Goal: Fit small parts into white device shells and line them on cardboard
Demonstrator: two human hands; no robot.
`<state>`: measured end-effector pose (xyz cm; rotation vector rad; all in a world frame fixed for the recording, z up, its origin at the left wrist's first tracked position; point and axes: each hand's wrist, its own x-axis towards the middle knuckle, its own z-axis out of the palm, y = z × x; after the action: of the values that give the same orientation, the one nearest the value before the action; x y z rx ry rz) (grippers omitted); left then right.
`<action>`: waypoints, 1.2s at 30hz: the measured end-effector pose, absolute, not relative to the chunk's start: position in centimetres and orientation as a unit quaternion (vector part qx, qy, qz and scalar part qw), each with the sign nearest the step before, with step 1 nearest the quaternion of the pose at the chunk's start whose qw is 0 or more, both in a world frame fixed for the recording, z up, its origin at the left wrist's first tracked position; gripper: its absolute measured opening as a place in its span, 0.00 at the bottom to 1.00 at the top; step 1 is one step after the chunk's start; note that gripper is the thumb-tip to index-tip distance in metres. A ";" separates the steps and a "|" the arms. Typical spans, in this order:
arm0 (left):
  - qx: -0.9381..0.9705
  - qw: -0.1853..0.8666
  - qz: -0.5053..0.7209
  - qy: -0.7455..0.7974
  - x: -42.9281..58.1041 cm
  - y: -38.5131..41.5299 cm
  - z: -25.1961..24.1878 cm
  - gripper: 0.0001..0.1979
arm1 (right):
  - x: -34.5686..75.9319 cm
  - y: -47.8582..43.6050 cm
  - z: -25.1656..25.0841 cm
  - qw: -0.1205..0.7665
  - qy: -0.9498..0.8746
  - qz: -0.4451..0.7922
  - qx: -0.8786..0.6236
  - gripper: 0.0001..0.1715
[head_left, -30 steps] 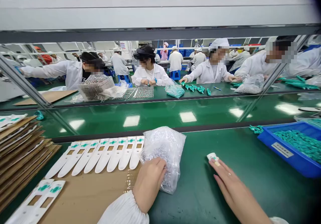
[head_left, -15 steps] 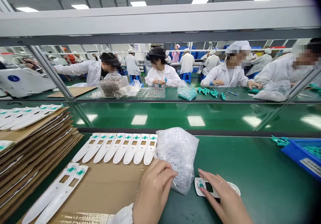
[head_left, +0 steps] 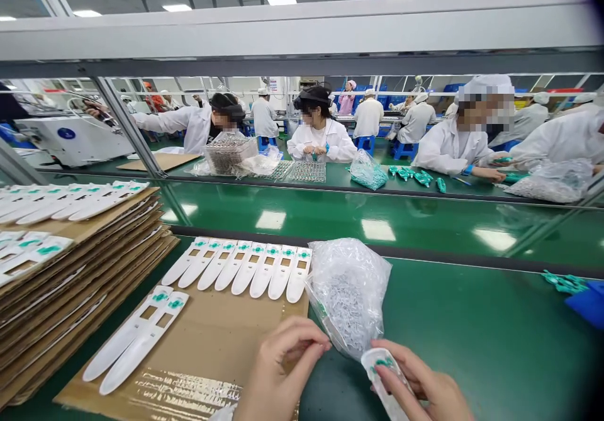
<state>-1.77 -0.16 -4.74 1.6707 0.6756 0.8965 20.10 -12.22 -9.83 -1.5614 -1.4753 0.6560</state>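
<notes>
Since the last look, the right hand has lifted the white plastic strip off the counter; it is closed around the strip. Left to right: stacked cardboard trays; a row of white strips on a cardboard sheet; the left hand, fingers curled, nothing visible held, just beside a clear plastic bag of small parts; a blue bin at the frame edge.
</notes>
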 end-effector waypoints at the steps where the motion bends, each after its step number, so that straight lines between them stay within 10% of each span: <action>1: 0.682 0.551 0.390 0.280 -1.6 -0.3 -4.4 0.07 | 19.1 -11.8 -9.2 0.452 -0.554 0.323 -0.620 0.20; 8: 0.643 0.546 0.462 0.274 -0.6 -0.8 -2.0 0.05 | 14.1 -8.8 -5.5 0.550 -0.391 0.497 -0.545 0.32; 27: 0.613 0.568 0.462 0.296 -0.9 -1.4 -2.3 0.07 | 13.1 -9.1 -5.3 0.542 -0.410 0.490 -0.545 0.31; 36: 0.838 0.225 0.432 0.246 -2.2 -1.0 -1.8 0.14 | 13.2 -9.2 -5.5 0.515 -0.471 0.422 -0.578 0.30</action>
<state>-2.16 -0.99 -1.76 2.3113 0.6781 1.1923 13.22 -9.23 -5.50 -1.3894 -1.1318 1.0146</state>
